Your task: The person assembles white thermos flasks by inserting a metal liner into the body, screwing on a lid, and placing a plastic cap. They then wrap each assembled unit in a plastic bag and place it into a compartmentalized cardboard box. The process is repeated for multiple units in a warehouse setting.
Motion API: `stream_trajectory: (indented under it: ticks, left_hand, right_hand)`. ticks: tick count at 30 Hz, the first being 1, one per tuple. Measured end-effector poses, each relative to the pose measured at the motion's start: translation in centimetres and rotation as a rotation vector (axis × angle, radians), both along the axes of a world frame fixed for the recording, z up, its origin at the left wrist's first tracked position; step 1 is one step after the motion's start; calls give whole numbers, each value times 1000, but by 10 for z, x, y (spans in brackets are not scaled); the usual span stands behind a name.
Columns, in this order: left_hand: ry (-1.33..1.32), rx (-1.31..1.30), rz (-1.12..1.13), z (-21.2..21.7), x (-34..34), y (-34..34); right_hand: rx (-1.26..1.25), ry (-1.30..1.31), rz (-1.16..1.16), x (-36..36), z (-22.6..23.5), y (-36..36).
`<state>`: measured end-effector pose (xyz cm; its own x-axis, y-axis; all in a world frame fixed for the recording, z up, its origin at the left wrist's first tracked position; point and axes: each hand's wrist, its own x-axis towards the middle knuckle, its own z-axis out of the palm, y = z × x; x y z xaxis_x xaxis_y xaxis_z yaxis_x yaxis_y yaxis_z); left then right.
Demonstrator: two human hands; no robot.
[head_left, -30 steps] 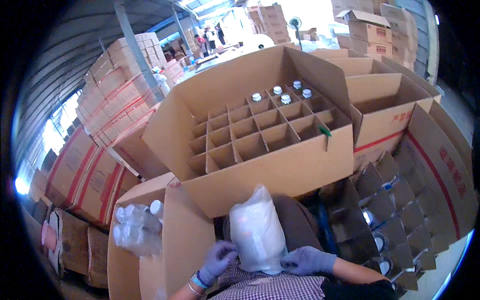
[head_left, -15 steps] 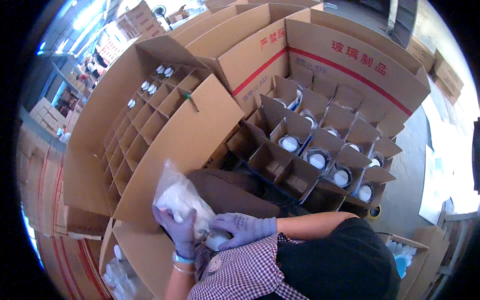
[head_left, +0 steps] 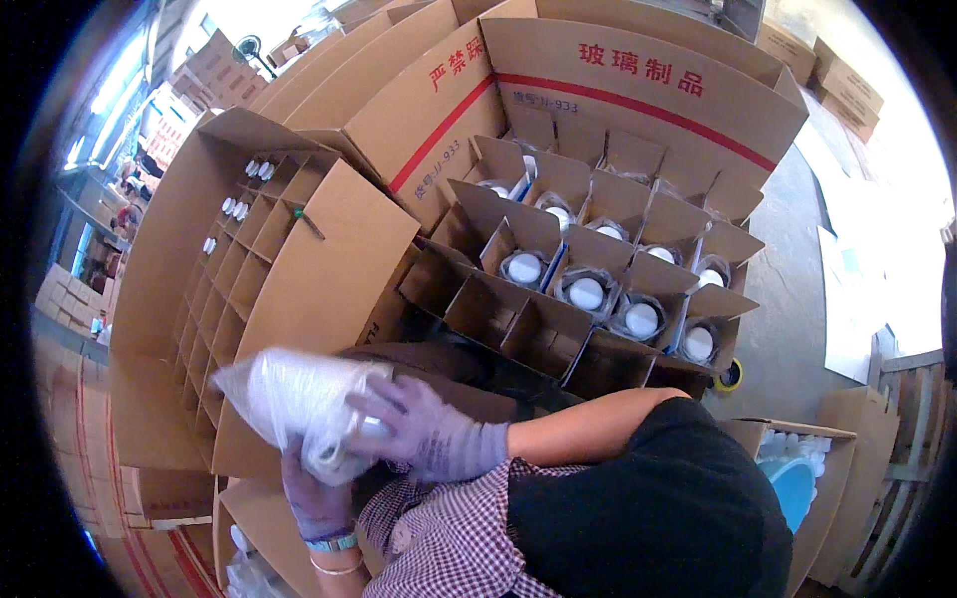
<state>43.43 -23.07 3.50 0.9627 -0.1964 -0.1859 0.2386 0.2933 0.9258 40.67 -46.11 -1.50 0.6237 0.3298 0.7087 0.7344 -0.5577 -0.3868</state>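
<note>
Grey concrete floor point(head_left: 788, 329) under open divided cardboard boxes point(head_left: 598, 269), flattened cardboard sheets point(head_left: 847, 289) beside them

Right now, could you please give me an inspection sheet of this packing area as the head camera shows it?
Surface: no table; cardboard flaps and a grey concrete floor.
Job's things: a white plastic-wrapped item, held by both hands; what is inside cannot be told.
Clutter: right divided carton with white-capped wrapped bottles in its cells; left divided carton, mostly empty cells, a few caps at its far end.
Grippers: left hand and right hand, purple gloves, both gripping the wrapped item.
Cables: nothing seen.
Surroundings: stacked cartons, a roll of tape on the floor.
</note>
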Motion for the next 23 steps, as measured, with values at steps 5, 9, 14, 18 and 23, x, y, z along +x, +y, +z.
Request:
stream_trajectory:
  ticks: [5,9,14,18,23]
  left_hand:
    - [-57,-340,-105,48,28,-108]
    - [-223,-148,-625,47,30,-158]
    - [-303,192,-726,1,32,-132]
    - [-226,384,-476,-8,33,-42]
    - [-105,551,-30,-6,16,85]
  right_hand:
    - [268,-69,-196,35,-5,-65]
    - [1106,475,-299,73,-9,-129]
    - [1341,420,-505,131,-92,-225]
    - [349,579,-869,170,-79,-254]
    - [25,776,-818,278,-80,-210]
